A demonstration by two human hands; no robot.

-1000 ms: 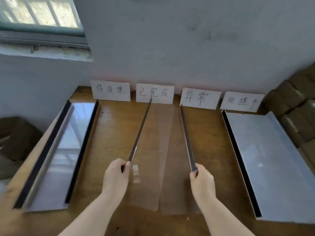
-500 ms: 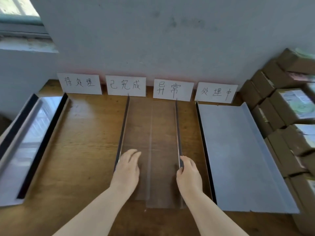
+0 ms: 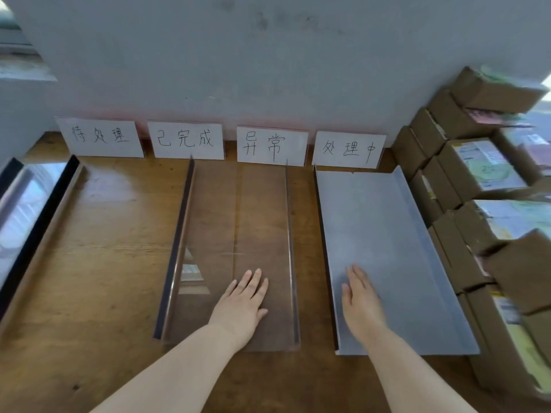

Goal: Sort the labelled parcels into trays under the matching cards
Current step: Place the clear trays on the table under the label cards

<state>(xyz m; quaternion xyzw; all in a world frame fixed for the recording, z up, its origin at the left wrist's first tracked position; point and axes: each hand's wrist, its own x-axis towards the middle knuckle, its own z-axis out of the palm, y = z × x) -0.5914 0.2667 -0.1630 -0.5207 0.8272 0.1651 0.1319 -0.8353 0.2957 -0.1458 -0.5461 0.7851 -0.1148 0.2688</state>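
Note:
Four white cards with handwritten characters lean on the wall: 待处理 (image 3: pixel 101 138), 已完成 (image 3: pixel 185 140), 异常 (image 3: pixel 272 146) and 处理中 (image 3: pixel 348 149). Two clear trays (image 3: pixel 208 222) lie side by side under the middle cards. A grey tray (image 3: pixel 387 222) lies under the right card, and another tray (image 3: pixel 35 210) sits at the far left. My left hand (image 3: pixel 243 302) rests flat with straight fingers on the right clear tray. My right hand (image 3: pixel 359 296) lies flat on the grey tray. Brown labelled parcels (image 3: pixel 480 165) are stacked at the right.
The wooden table (image 3: pixel 113 263) shows bare wood between the left tray and the clear trays. The parcel stack (image 3: pixel 512 293) runs along the whole right edge. A grey wall stands behind the cards.
Both hands let go of the clear trays' edges. My left hand moved right onto the right clear tray, my right hand onto the grey tray. The view swung right, showing more parcels.

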